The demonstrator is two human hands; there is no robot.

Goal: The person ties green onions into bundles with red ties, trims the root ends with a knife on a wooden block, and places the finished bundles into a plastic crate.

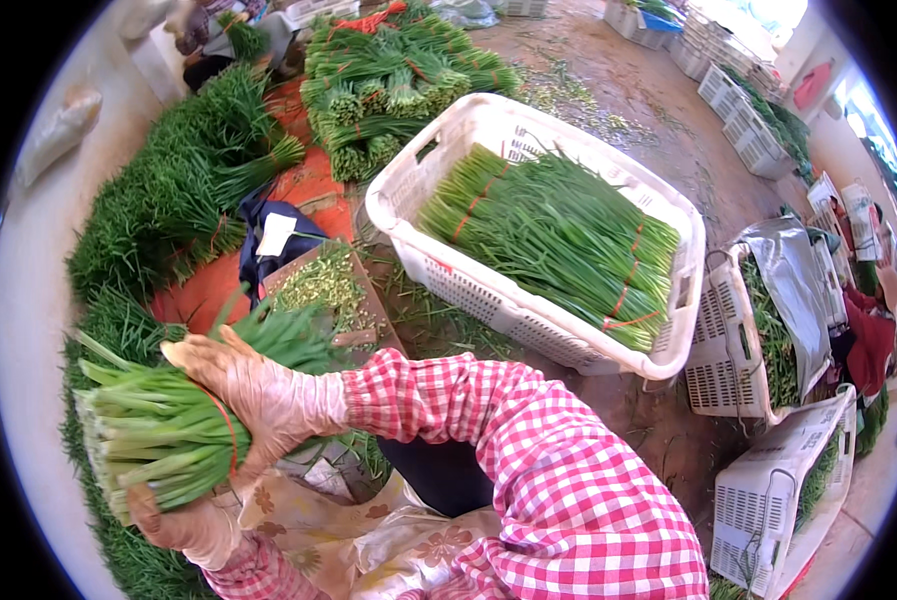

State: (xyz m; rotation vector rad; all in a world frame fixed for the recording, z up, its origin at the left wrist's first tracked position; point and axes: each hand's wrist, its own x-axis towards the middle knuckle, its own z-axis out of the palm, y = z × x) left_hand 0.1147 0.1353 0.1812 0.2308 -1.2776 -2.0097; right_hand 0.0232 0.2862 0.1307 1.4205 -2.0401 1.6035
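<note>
Presently in hand: a bundle of green stalks (158, 435), near left, lying on its side, pale cut ends to the left, leaf tips to the right.
Bundle status: one red band (230, 425) circles the stalks; whether another sits farther along the leaves cannot be told, as the arm and hand cover part of them.
Done, as judged: banding at least begun on this bundle; banded greens (558, 250) already lie in the white crate (543, 338) at centre, and a stack of tied bundles (403, 85) stands far left of it.
Left over, as judged: the held bundle is not yet in a crate; the big heap of greens (158, 190) along the left looks like further stock, though a few bands show there too.
Right grip: the gloved right hand (266, 395) clasps the bundle beside the band, fingers stretched over its far side, a digit down its near side.
Left grip: the gloved left hand (183, 525) touches the near side by the cut ends; how tightly its fingers curl cannot be told, being partly hidden.
Surroundings: chopped trimmings (323, 288) just beyond the right hand; loaded crates (718, 365) at right.
</note>
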